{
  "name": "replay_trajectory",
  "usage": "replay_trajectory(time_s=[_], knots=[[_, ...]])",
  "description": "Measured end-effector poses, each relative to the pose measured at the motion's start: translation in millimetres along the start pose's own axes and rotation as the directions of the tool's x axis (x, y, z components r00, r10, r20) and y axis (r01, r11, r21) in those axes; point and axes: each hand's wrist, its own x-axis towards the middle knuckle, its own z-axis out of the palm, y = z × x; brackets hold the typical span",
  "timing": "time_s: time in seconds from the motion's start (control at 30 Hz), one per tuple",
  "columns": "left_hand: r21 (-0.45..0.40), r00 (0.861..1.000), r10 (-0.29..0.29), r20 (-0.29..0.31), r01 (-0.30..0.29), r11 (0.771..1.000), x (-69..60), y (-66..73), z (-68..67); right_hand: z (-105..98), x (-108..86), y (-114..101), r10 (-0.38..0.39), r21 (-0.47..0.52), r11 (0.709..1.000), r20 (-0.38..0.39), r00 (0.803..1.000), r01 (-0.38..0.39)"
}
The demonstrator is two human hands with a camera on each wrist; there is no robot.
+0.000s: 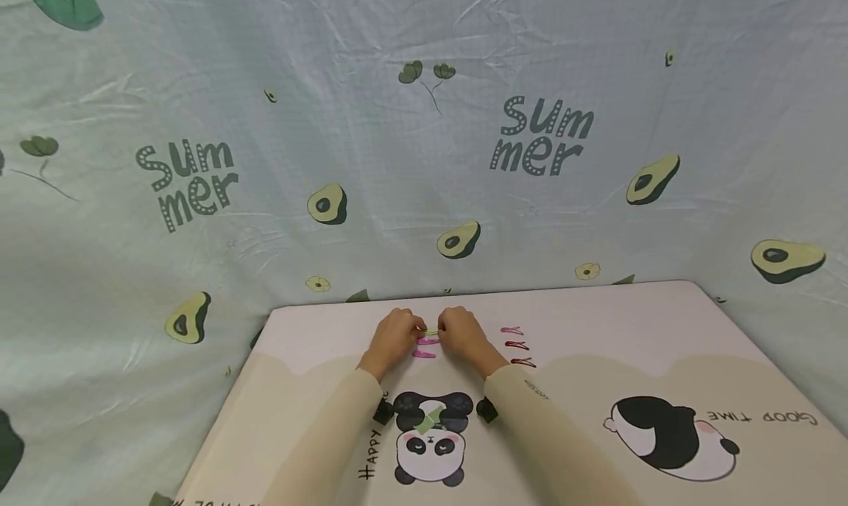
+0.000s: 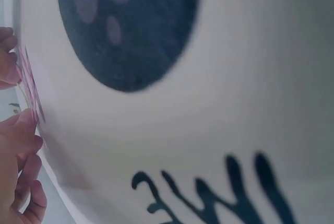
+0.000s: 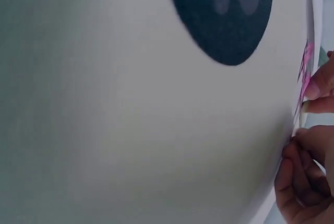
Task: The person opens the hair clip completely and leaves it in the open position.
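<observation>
Head view: left hand [image 1: 396, 338] and right hand [image 1: 462, 334] pinch the green clip [image 1: 431, 333] at centre frame, not yet let go; two pink clips [image 1: 424, 355] laid just below, three reddish clips [image 1: 517, 345] right of centre, seemingly done.

Your sleeves [image 1: 331, 440] cream. You face green clip [image 1: 431, 333], magenta clips [image 1: 424, 355], red clips [image 1: 517, 345]; pink-and-beige panda-print tabletop [image 1: 596, 314]; pale avocado-print cloth [image 1: 371, 123].
</observation>
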Motion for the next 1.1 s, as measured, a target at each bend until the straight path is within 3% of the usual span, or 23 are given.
replay_trajectory(time_s=[0.3,0.43,0.5,0.6,0.77,1.1], knots=[[-0.048,0.998,-0.043,-0.040,0.041,0.998,-3.4,3.1,-4.5,-4.6,-3.5,2.2,-0.003,0.064,0.998,-0.056,0.998,0.006],[-0.085,0.994,-0.050,-0.096,0.042,0.995,-3.0,6.9,-7.8,-12.5,-7.3,3.2,0.000,0.088,0.996,-0.096,0.995,0.008],[-0.102,0.989,-0.027,-0.146,0.012,0.995,-3.1,10.4,-9.6,-17.9,-10.6,4.6,-0.012,0.092,0.995,-0.139,0.990,0.025],[-0.126,0.970,0.022,-0.241,-0.054,0.991,-6.2,18.1,-12.3,-27.8,-19.0,6.3,-0.046,0.098,0.993,-0.218,0.975,0.068],[-0.134,0.926,0.091,-0.367,-0.150,0.980,-14.6,37.7,-14.7,-48.2,-44.3,9.6,-0.087,0.114,0.985,-0.318,0.944,0.129],[-0.152,0.853,0.171,-0.494,-0.277,0.949,-36.1,82.8,-25.1,-80.0,-100.4,10.3,-0.167,0.079,0.969,-0.488,0.857,0.234]])
